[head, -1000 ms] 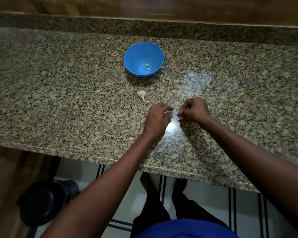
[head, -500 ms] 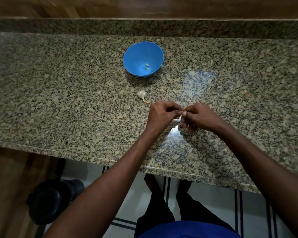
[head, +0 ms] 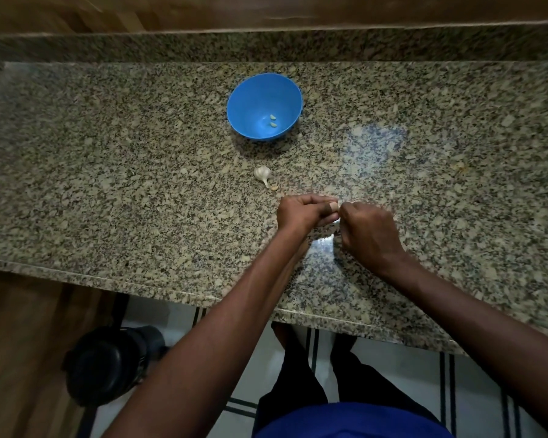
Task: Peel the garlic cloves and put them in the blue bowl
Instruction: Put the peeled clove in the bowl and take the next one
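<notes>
The blue bowl point(head: 264, 105) stands on the granite counter point(head: 108, 184) with two peeled cloves point(head: 272, 120) inside. A white garlic bulb piece point(head: 262, 173) and a loose clove point(head: 275, 186) lie just in front of the bowl. Nearer to me, my left hand point(head: 301, 213) and my right hand point(head: 369, 233) meet fingertip to fingertip and pinch a small garlic clove point(head: 339, 206) between them. Only a pale sliver of that clove shows; the fingers hide the rest.
The counter's front edge point(head: 203, 295) runs diagonally below my forearms. A granite backsplash point(head: 266, 47) rises behind the bowl. Below the counter on the left sits a dark round container point(head: 108, 365) on the floor.
My two hands came together from slightly apart and now work the clove between their fingertips. The right hand has turned, its back now facing up.
</notes>
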Motion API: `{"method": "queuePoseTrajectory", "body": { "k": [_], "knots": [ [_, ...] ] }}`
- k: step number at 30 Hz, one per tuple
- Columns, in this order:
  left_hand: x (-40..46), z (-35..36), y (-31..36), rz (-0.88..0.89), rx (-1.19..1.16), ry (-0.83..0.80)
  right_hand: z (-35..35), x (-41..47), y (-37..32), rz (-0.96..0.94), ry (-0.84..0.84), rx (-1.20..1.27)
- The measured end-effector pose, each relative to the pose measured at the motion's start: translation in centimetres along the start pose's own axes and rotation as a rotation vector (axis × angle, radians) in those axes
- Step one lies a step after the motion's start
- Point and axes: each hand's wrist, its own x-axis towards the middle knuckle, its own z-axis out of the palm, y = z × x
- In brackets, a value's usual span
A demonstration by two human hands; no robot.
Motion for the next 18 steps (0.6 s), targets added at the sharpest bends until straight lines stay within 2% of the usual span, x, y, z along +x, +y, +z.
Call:
{"method": "queuePoseTrajectory", "body": {
  "k": [3,7,10,13,15,18],
  "knots": [
    [-0.1,-0.1,-0.5,0.133,0.040,0.023,0.0,0.8,0.2,0.294,-0.017,0.376],
    [0.1,-0.5,-0.8,0.519,0.397,0.044,-1.1,2.3,0.6,0.801,-0.187,1.073],
    [0.2,-0.2,-1.0,0.709,0.564,0.092,-1.3,3.1,0.9,1.008,-0.266,1.340],
    [0.3,-0.1,-1.8,0.852,0.650,0.145,-1.4,3.5,1.5,1.131,-0.365,1.611],
    [0.1,-0.1,-2.0,0.888,0.626,0.177,-1.4,3.5,1.8,1.153,-0.413,1.767],
    [-0.5,0.2,-1.6,0.689,0.373,0.166,-1.5,3.1,1.8,1.158,-0.451,1.965]
  ]
}}
